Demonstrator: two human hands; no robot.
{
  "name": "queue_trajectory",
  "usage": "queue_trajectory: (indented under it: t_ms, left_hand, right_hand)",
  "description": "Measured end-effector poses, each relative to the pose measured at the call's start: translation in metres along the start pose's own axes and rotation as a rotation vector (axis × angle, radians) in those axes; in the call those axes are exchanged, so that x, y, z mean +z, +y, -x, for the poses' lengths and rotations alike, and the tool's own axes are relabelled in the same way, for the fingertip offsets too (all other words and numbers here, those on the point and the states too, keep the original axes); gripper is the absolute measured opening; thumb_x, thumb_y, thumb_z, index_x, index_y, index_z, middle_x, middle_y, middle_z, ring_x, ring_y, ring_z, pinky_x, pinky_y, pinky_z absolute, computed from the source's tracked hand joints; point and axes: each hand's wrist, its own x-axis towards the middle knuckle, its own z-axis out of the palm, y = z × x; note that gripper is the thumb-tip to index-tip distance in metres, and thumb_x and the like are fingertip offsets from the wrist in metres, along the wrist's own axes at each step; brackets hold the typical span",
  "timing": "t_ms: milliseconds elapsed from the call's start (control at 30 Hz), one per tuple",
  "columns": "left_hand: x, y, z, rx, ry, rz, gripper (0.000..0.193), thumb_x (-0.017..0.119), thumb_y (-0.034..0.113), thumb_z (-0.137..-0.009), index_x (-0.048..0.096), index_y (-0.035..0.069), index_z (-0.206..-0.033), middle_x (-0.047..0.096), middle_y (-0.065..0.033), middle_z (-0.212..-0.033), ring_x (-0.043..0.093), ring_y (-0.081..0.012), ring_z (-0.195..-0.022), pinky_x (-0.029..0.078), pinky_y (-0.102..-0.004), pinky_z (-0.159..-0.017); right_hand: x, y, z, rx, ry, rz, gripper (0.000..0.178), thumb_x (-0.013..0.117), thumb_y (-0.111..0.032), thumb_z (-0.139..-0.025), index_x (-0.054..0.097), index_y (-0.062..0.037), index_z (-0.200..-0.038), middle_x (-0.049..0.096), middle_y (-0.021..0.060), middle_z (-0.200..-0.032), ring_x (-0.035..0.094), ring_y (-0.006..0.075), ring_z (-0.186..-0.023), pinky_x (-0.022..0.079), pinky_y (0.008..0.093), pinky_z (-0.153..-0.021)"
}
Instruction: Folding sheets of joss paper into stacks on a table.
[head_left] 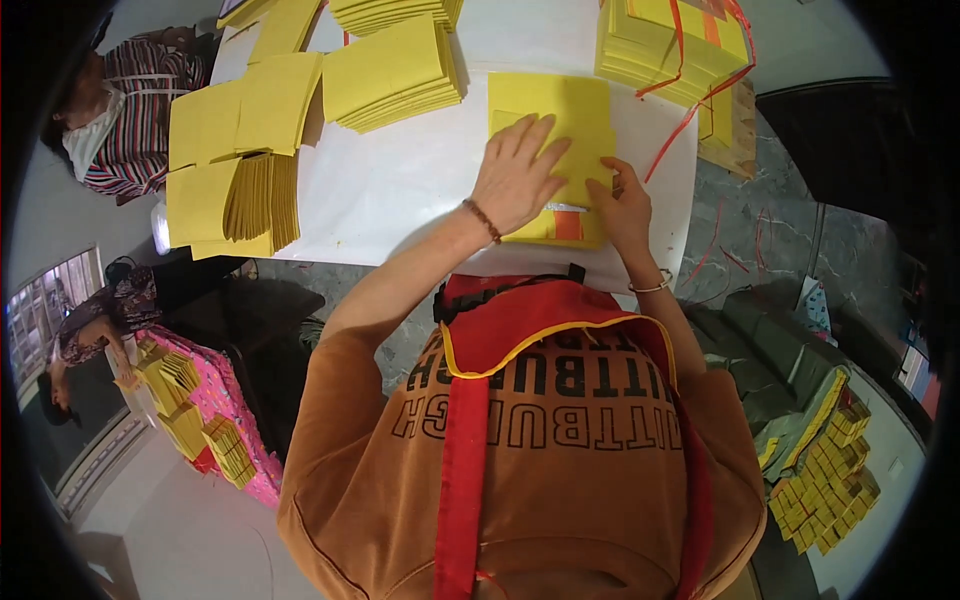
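A yellow paper piece [552,95] lies on the white-covered table in front of me, with an orange-red patch and a whitish strip near its lower edge. My left hand [518,178] rests flat on it, fingers stretched out and a beaded bracelet at the wrist. At the right edge of the same paper is my right hand [625,208], its fingers curled and its thumb over the paper, so that the edge seems pinched. Whether it is one folded piece or several layers, I cannot tell.
Fanned yellow stacks [392,75] and more bundles [265,205] cover the table's left side. A tall yellow stack [665,45] with red straps [672,145] stands at the back right. One person [150,120] sits at far left; another [105,320] is by a pink-covered table [240,425].
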Motion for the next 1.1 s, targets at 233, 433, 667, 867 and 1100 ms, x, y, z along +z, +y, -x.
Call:
queue_trajectory:
  t_ms: [233,433,667,867,1100]
  left_hand:
    - [0.015,0.002,0.013,0.063,-0.249,-0.211,0.056,0.048,0.047,-0.087,0.039,0.022,-0.135,0.032,-0.0117,-0.142,0.028,-0.0319,-0.130,0.022,-0.0484,-0.105]
    - [0.008,-0.008,0.006,0.118,-0.234,-0.201,0.058,0.049,0.049,-0.085,0.040,0.021,-0.134,0.031,-0.0145,-0.141,0.025,-0.0335,-0.132,0.019,-0.0513,-0.105]
    - [0.004,-0.008,0.009,0.423,-0.242,-0.212,0.056,0.057,0.033,-0.080,0.046,0.002,-0.125,0.047,-0.0212,-0.125,0.047,-0.0324,-0.108,0.038,-0.0450,-0.089]
    - [0.007,0.004,-0.003,0.421,-0.280,-0.351,0.049,0.053,0.019,-0.076,0.051,-0.005,-0.118,0.056,-0.0198,-0.113,0.053,-0.0281,-0.100,0.044,-0.0399,-0.082]
    - [-0.058,-0.010,-0.044,0.349,0.028,0.021,0.045,0.054,0.006,-0.072,0.054,0.005,-0.117,0.063,-0.0069,-0.094,0.057,-0.0217,-0.082,0.045,-0.0344,-0.070]
  right_hand:
    - [0.002,-0.002,0.004,-0.258,0.181,0.388,0.055,0.066,-0.030,-0.078,0.046,-0.0092,-0.125,0.054,0.0119,-0.118,0.053,0.0276,-0.103,0.042,0.0382,-0.082]
    - [0.013,0.021,-0.003,-0.336,0.112,0.593,0.056,0.050,-0.038,-0.088,0.037,-0.0109,-0.135,0.042,0.0117,-0.132,0.039,0.0295,-0.118,0.025,0.0455,-0.095]
    - [0.013,0.023,0.006,-0.288,0.123,0.581,0.049,0.045,-0.032,-0.090,0.038,-0.0108,-0.134,0.044,0.0100,-0.131,0.037,0.0274,-0.121,0.023,0.0448,-0.097]
    - [0.009,0.038,0.010,-0.280,0.190,0.196,0.041,0.041,-0.028,-0.092,0.047,-0.0065,-0.127,0.056,0.0102,-0.115,0.046,0.0256,-0.109,0.026,0.0403,-0.095]
    - [0.005,0.048,0.009,-0.223,0.122,0.068,0.035,0.047,-0.023,-0.090,0.054,-0.0046,-0.119,0.059,0.0092,-0.105,0.050,0.0224,-0.100,0.028,0.0368,-0.093]
